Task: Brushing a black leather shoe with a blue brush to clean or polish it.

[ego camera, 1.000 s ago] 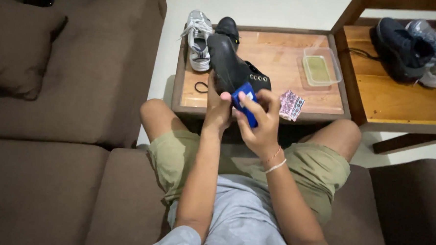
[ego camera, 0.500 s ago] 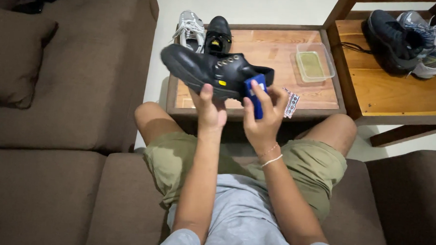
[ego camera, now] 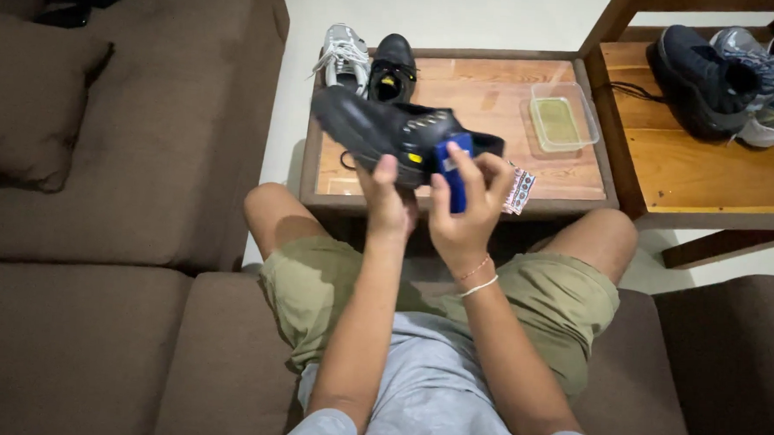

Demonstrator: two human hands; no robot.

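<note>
While seated on a brown sofa (ego camera: 95, 335), a person in olive shorts holds a black shoe (ego camera: 382, 130) up over the knees, the left hand (ego camera: 389, 200) closed around its underside with the thumb pressed against the side. The right hand (ego camera: 470, 208) is wrapped around a small blue applicator (ego camera: 453, 170), its fingers shut on the body and its upper end touching the shoe's side near the heel. The shoe lies roughly level, toe pointing left, held in the air just above the near edge of a low wooden table (ego camera: 496, 100). To work the surface well, the supporting hand would best keep the shoe steady while the blue tool moves in short, even strokes, judged from how the two meet. A small patterned packet (ego camera: 519, 190) rests at the table's front edge, just beside the right hand. Farther back sits a clear shallow container (ego camera: 562, 121) with a yellowish pad inside. At the table's far left corner stand a second black shoe (ego camera: 394, 65) and a white sneaker (ego camera: 344, 55), side by side. A wooden bench (ego camera: 720, 171) to the right carries dark and grey sneakers (ego camera: 724, 71)
</note>
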